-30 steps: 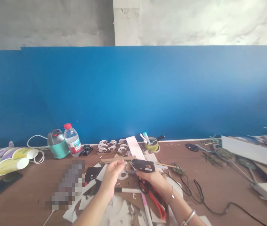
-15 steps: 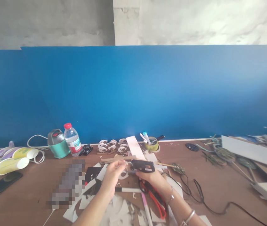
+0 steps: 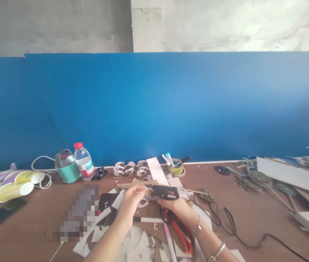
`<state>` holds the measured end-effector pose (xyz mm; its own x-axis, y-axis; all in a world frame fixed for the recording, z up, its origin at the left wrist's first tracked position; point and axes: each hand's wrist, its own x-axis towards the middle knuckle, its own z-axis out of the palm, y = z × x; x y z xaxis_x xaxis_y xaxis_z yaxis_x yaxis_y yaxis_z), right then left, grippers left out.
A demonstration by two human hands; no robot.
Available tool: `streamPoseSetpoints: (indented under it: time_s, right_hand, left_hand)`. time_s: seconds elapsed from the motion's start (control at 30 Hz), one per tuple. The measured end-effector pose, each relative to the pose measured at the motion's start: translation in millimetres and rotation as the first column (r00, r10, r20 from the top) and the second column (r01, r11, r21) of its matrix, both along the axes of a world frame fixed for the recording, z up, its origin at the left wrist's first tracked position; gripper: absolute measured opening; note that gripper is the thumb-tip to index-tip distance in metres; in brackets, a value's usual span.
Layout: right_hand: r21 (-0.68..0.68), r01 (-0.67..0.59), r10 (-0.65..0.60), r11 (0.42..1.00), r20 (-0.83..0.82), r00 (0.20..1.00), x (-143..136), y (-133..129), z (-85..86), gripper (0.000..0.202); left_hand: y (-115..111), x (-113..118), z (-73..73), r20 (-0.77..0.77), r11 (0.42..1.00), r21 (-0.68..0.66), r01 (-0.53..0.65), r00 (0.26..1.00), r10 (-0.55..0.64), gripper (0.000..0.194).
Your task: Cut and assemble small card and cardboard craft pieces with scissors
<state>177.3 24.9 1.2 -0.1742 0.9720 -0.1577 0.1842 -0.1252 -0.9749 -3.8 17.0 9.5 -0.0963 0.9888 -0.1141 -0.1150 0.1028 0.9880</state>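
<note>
My right hand (image 3: 178, 210) is wrapped round a black hot glue gun (image 3: 164, 192), whose nozzle points left. Close to that nozzle, my left hand (image 3: 132, 199) has thumb and fingers pinched on something small and pale that I cannot make out. Just below the fingertips lies a white eye-shaped paper cutout (image 3: 143, 203). Under my right wrist rests a red-handled tool (image 3: 183, 235), partly covered by the hand. A black-and-white marker (image 3: 150, 220) and a pink-and-white marker (image 3: 169, 238) lie among white paper scraps (image 3: 132, 240) between my forearms.
Behind my hands stand several white ring-like cutouts (image 3: 129, 170) and a tape roll (image 3: 175, 169) with pens in it. A water bottle (image 3: 84, 163) and a teal-and-grey device (image 3: 67, 169) are at the left, near paper cups (image 3: 15, 191). A black cord (image 3: 233, 229) trails right.
</note>
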Motion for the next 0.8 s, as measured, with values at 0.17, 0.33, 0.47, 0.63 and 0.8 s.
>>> streamPoseSetpoints:
  time_s: [0.17, 0.33, 0.47, 0.63, 0.8]
  right_hand:
    - [0.013, -0.022, 0.022, 1.000, 0.001, 1.000, 1.2, 1.2, -3.3, 0.011]
    - [0.064, -0.086, 0.086, 0.994, 0.003, 0.996, 2.7, 2.3, -4.1, 0.022]
    - [0.062, -0.091, 0.089, 0.994, 0.025, 0.996, 2.7, 2.5, -4.6, 0.024]
    - [0.037, -0.079, 0.079, 0.996, 0.001, 0.997, 1.1, 1.6, -4.3, 0.017]
    - [0.076, -0.007, 0.008, 0.997, -0.008, 1.000, 1.8, 0.3, 1.3, 0.015]
  left_hand:
    - [-0.4, -0.7, 1.1, -0.002, 1.000, 0.000, -0.019, 1.000, 0.019, 0.026]
    - [0.5, -0.5, -0.8, -0.002, 0.999, 0.026, -0.027, 1.000, 0.027, 0.027]
    - [0.8, -1.0, -2.4, 0.004, 0.999, 0.024, -0.034, 0.999, 0.034, 0.028]
    - [0.8, -0.2, -4.5, -0.029, 0.999, 0.017, -0.029, 0.999, 0.029, 0.028]
    - [1.3, 1.0, -3.8, -0.012, 0.999, 0.022, -0.029, 0.999, 0.030, 0.029]
